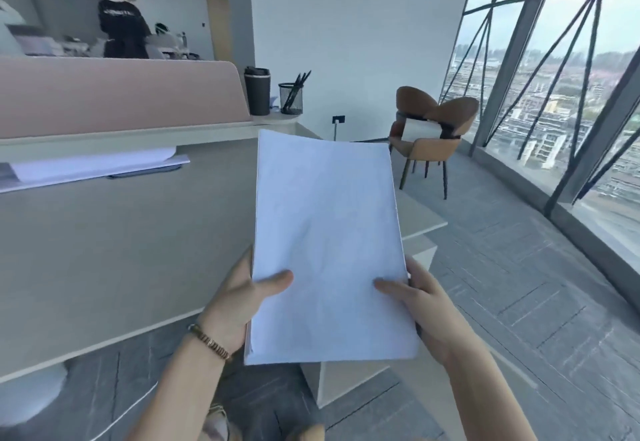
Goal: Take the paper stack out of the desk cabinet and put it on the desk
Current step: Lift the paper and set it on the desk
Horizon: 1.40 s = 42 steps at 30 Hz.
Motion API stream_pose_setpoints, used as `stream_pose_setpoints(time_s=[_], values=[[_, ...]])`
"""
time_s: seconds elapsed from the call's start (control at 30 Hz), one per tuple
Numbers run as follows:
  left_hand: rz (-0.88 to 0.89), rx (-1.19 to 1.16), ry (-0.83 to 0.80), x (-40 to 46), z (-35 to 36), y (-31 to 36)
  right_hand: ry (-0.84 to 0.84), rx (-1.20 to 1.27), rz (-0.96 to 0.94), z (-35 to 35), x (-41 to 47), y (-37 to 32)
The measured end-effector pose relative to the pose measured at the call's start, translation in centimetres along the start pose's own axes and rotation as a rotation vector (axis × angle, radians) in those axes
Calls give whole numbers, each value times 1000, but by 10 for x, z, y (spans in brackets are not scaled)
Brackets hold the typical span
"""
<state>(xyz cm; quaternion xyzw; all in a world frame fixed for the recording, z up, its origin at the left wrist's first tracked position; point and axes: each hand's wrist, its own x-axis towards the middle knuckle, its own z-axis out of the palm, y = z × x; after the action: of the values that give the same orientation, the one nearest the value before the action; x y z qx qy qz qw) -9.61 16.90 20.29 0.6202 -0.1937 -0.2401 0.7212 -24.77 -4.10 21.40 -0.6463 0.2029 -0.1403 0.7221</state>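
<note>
While the left hand (239,297) and right hand (420,298) pinch the thick white paper stack (329,250), held aloft above the grey desk's (104,250) right edge, lowering it flat onto the desk seems next.

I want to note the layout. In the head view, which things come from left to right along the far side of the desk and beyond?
Flat papers → black cup → mesh pen holder → brown chair → window.
</note>
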Motion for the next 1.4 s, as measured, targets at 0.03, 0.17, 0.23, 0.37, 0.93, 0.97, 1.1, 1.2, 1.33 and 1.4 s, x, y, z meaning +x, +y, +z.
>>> stream_pose_setpoints(time_s=[0.03, 0.17, 0.23, 0.37, 0.93, 0.97, 1.1, 1.2, 1.33, 1.4], values=[[8, 12, -2, 6, -7, -2, 8, 21, -11, 7, 16, -2], [16, 84, 47, 35, -32, -11, 84, 36, -102, 38, 79, -4], [20, 112, 110, 52, -49, -14, 98, 0, -152, 59, 109, 0], [73, 195, 209, 75, -77, -11, 93, -48, -236, 88, 147, 1], [235, 373, 433, 138, -114, -4, 32, -96, -379, 145, 217, -13], [227, 368, 420, 139, -116, -2, 33, -85, -375, 145, 219, -12], [216, 284, 366, 142, -127, 14, 47, -59, -363, 141, 224, -15], [281, 179, 349, 145, -127, 33, 54, -50, -413, 142, 221, -28], [320, 126, 382, 147, -113, 42, 93, -33, -478, 145, 216, -42], [330, 143, 451, 146, -106, 38, 115, -38, -495, 150, 213, -44]])
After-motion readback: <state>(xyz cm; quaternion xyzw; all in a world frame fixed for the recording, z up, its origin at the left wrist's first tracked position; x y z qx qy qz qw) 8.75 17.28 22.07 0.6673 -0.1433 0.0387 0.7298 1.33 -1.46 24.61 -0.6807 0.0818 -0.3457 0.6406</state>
